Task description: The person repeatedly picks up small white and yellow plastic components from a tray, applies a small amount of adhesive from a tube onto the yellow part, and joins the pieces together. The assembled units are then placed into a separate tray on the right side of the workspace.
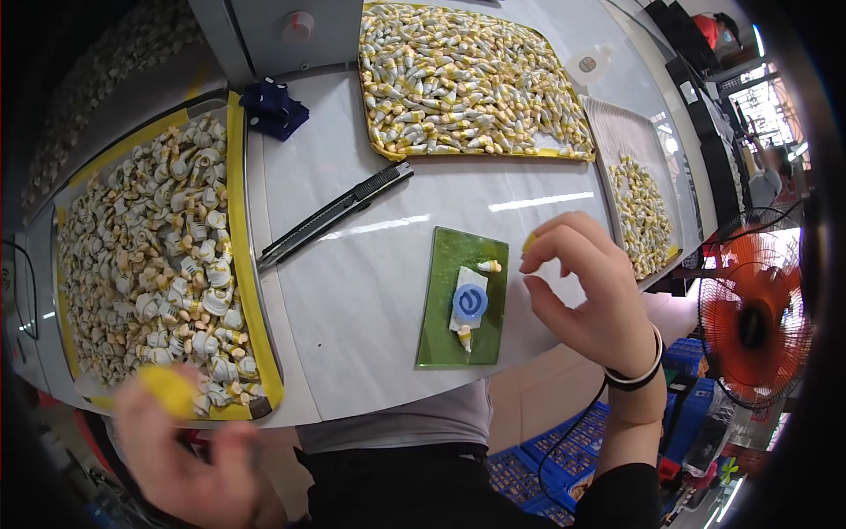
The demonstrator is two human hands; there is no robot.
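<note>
Just right of a green glass-like plate (432, 344), my right hand (586, 286) has thumb and index finger apart, with nothing gripped between them. A yellow bit shows at its index fingertip; I cannot tell what it is. On the plate lies a white square sheet with a round blue mould-like piece (471, 301) bearing a swirl. Small white and yellow pieces (465, 339) lie above and below it. My left hand (189, 458), smeared by motion, is at the near corner of the left tray (264, 353). A blurred yellow patch (166, 391) covers its fingertips.
The left tray holds many white, yellow-banded moulded pieces. A far tray (480, 157) is full of smaller ones, and a cloth-lined tray (617, 123) stands right. A black utility knife (339, 212) and dark blue cloth (273, 110) lie between. An orange fan (753, 309) stands right.
</note>
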